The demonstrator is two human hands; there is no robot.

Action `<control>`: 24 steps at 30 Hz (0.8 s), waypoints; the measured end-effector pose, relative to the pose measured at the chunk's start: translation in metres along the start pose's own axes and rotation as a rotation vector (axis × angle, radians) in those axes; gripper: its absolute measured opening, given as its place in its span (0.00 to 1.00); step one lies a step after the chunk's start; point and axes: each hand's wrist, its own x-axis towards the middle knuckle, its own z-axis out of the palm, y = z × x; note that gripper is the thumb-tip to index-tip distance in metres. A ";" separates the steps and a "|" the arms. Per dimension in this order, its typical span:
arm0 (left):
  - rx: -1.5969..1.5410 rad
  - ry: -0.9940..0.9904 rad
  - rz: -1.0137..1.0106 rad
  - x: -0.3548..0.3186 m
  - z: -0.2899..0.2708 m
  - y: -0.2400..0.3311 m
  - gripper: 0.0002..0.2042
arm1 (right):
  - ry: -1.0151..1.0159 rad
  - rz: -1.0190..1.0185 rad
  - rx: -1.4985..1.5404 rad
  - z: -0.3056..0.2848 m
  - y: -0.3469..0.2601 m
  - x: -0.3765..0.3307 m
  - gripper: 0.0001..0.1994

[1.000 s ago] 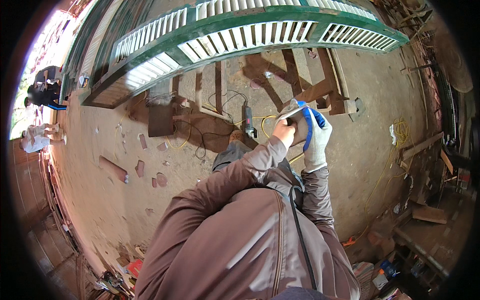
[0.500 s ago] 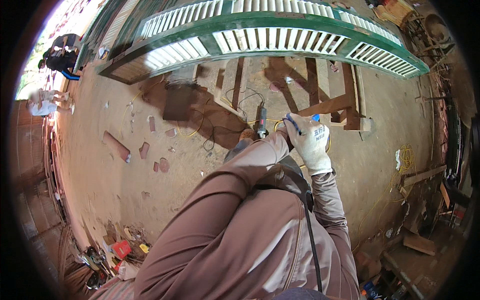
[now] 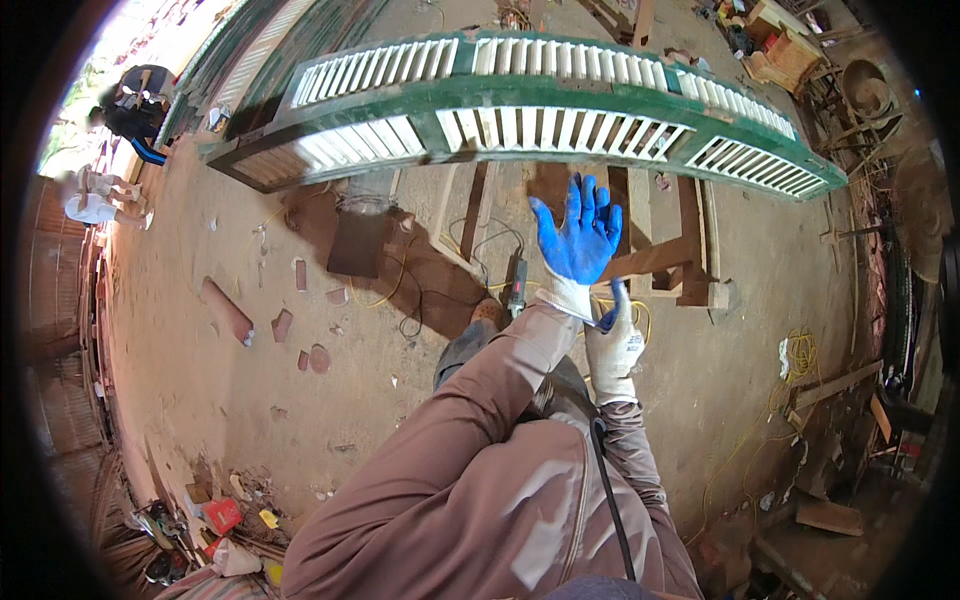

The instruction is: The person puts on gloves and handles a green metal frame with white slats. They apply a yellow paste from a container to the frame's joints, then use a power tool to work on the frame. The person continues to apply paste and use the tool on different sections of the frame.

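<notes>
My left hand (image 3: 578, 240) is raised in front of me in a work glove with a blue coated palm and a white knit cuff (image 3: 567, 294). Its palm faces up and the fingers are spread, holding nothing. My right hand (image 3: 614, 345), white glove back showing, is at the left wrist, its thumb and fingers closed at the edge of that cuff. On the floor close by my foot lies a corded power tool (image 3: 517, 287) with a dark, slim body. Beyond my hands stands a green louvered shutter (image 3: 440, 125) with pale slats.
Wooden supports (image 3: 690, 240) stand beneath the shutters. A dark square panel (image 3: 355, 243), a broken tube (image 3: 228, 312) and several scraps lie on the left floor. Yellow cord (image 3: 800, 355) is coiled at right, near a wooden strip (image 3: 838, 384). Two people (image 3: 95, 196) are at the far left.
My left hand has come up and forward from behind the right one, turning its blue palm into view with fingers spread. The right hand has dropped down to the left wrist.
</notes>
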 end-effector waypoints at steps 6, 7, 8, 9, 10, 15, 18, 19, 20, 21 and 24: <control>0.005 -0.090 -0.146 0.003 0.035 0.006 0.54 | -0.404 0.062 0.551 0.077 0.033 0.010 0.13; -0.033 -0.046 -0.126 0.003 0.038 0.018 0.51 | -0.501 0.067 0.754 0.082 0.030 0.009 0.13; -0.040 0.038 -0.134 0.002 0.037 0.034 0.47 | -0.636 0.062 0.766 0.079 0.032 0.009 0.14; -0.037 0.121 -0.119 -0.005 0.032 0.059 0.43 | -0.744 0.039 0.744 0.064 0.010 0.010 0.15; -0.048 0.207 -0.118 -0.009 0.031 0.075 0.40 | -0.834 0.024 0.714 0.049 -0.008 0.011 0.15; 0.278 0.536 0.228 -0.024 0.026 0.141 0.30 | -1.015 -0.159 0.615 0.057 -0.019 0.018 0.19; 0.402 0.731 0.250 -0.021 0.042 0.182 0.34 | -0.979 -0.008 0.547 0.065 -0.005 0.027 0.17; 0.486 0.817 0.270 -0.017 0.045 0.200 0.44 | -0.977 0.152 0.603 0.066 -0.001 0.034 0.16; 0.509 0.888 0.330 -0.013 0.049 0.221 0.46 | -0.970 0.313 0.656 0.068 0.004 0.043 0.16; 0.526 0.961 0.385 -0.009 0.048 0.243 0.49 | -0.892 0.363 0.681 0.068 0.010 0.053 0.16; 0.594 1.088 0.504 0.020 0.066 0.296 0.52 | -0.636 0.472 0.704 0.054 0.019 0.097 0.17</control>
